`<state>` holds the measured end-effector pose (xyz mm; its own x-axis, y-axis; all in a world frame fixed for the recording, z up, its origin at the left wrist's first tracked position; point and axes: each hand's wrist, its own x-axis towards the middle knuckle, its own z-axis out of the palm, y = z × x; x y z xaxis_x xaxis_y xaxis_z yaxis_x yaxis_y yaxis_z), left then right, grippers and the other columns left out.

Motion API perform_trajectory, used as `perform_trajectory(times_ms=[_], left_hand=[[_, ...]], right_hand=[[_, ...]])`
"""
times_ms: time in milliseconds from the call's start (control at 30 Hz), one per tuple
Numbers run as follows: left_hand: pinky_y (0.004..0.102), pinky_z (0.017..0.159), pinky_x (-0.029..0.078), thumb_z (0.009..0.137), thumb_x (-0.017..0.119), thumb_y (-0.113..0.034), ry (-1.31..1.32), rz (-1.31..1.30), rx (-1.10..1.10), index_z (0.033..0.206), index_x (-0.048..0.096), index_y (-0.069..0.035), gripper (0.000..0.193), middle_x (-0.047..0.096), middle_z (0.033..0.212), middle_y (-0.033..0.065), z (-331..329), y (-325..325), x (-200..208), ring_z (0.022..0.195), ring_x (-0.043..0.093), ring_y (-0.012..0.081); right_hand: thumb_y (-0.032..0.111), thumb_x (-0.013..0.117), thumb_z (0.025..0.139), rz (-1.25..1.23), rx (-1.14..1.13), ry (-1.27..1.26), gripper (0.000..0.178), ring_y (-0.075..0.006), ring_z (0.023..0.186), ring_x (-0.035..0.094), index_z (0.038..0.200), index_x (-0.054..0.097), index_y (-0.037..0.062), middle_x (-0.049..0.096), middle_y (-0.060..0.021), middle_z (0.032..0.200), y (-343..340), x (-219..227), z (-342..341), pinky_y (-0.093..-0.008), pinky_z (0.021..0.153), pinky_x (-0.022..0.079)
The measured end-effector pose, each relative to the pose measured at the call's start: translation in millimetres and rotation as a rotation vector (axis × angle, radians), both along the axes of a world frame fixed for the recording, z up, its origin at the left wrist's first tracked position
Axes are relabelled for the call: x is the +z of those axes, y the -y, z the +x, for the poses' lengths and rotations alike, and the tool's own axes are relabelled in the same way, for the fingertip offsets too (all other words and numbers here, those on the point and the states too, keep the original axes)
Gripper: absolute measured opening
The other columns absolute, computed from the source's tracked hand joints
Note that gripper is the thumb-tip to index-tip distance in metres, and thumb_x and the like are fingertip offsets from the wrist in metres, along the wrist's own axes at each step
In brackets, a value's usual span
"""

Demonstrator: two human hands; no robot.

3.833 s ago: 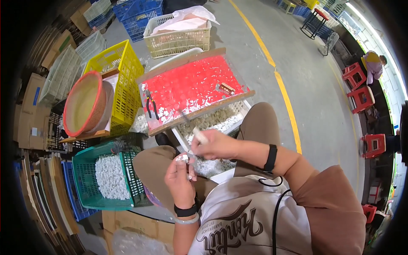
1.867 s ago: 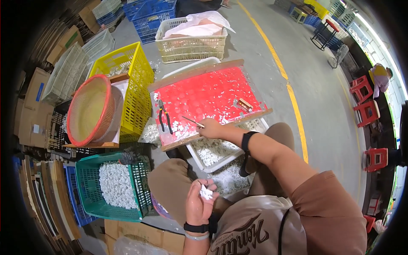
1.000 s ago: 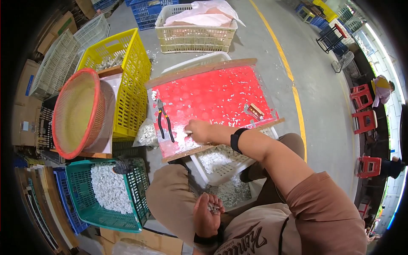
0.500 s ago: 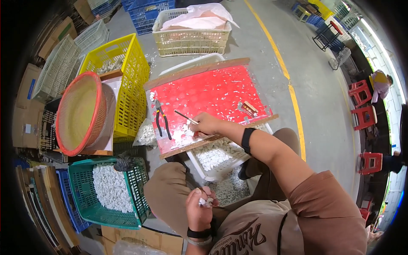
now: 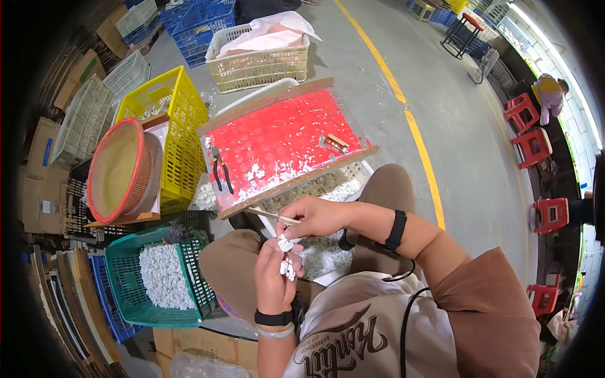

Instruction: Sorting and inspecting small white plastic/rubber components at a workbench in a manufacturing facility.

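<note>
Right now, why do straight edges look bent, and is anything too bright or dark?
Head view: wide fisheye lens, so the yellow floor line curves; head view: corners fall to black; head view: the bright strip at upper right glares; head view: the white pieces in the left hand look nearly washed out.

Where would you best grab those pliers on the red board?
Probably around both dark handles, from above and the near side: the pliers lie flat on the red board, handles spread apart and pointing that way, head facing away.

Red stools stand on grey floor between a yellow line and white wall.
</note>
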<state>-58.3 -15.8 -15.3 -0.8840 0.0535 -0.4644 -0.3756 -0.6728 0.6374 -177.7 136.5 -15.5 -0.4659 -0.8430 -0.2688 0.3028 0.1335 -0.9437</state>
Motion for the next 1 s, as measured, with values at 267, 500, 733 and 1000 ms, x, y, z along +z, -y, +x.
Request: perform_trajectory(times_ms=[267, 500, 733, 1000], left_hand=[[0.0246, 0.057, 0.041, 0.094, 0.050, -0.014, -0.049, 0.088, 0.044, 0.111, 0.051, -0.001, 0.022, 0.056, 0.091, 0.0074, 31.3, -5.6, 9.8, 0.068, 0.048, 0.0099], [0.0237, 0.055, 0.042, 0.093, 0.051, -0.010, -0.118, -0.165, 0.142, 0.104, 0.054, 0.002, 0.016, 0.059, 0.089, 0.0090, 49.7, -7.7, 9.9, 0.062, 0.048, 0.0096], [0.0214, 0.053, 0.040, 0.090, 0.053, -0.003, -0.132, -0.327, 0.204, 0.099, 0.056, 0.001, 0.011, 0.062, 0.083, 0.0098, 55.6, -17.2, 10.1, 0.059, 0.049, 0.0084], [0.0192, 0.052, 0.039, 0.087, 0.057, -0.001, -0.221, -0.637, 0.224, 0.096, 0.057, 0.000, 0.009, 0.062, 0.081, 0.0092, 62.8, -18.4, 8.1, 0.060, 0.050, 0.0072]], right_hand=[[0.018, 0.053, 0.090, -0.110, -0.244, -0.056, 0.021, -0.0084, 0.072, 0.053, 0.092, 0.064, 0.0008, 0.058, -0.0031, 0.085, -32.0, 12.4, 31.9, -0.0236, 0.062, 0.044], [0.033, 0.030, 0.100, 0.023, -0.358, -0.216, 0.045, -0.0112, 0.065, 0.055, 0.098, 0.061, 0.0000, 0.059, -0.0054, 0.076, -65.5, 61.4, 72.8, -0.0242, 0.057, 0.046], [0.014, 0.061, 0.085, -0.004, -0.200, -0.603, 0.023, -0.0287, 0.090, 0.062, 0.102, 0.063, -0.0007, 0.064, -0.0157, 0.094, -65.1, 76.2, 92.1, -0.0355, 0.078, 0.049], [0.014, 0.060, 0.085, 0.030, -0.065, -0.942, 0.019, -0.0324, 0.086, 0.062, 0.096, 0.063, -0.0015, 0.064, -0.0177, 0.093, -63.7, 41.2, 79.9, -0.0375, 0.075, 0.050]])
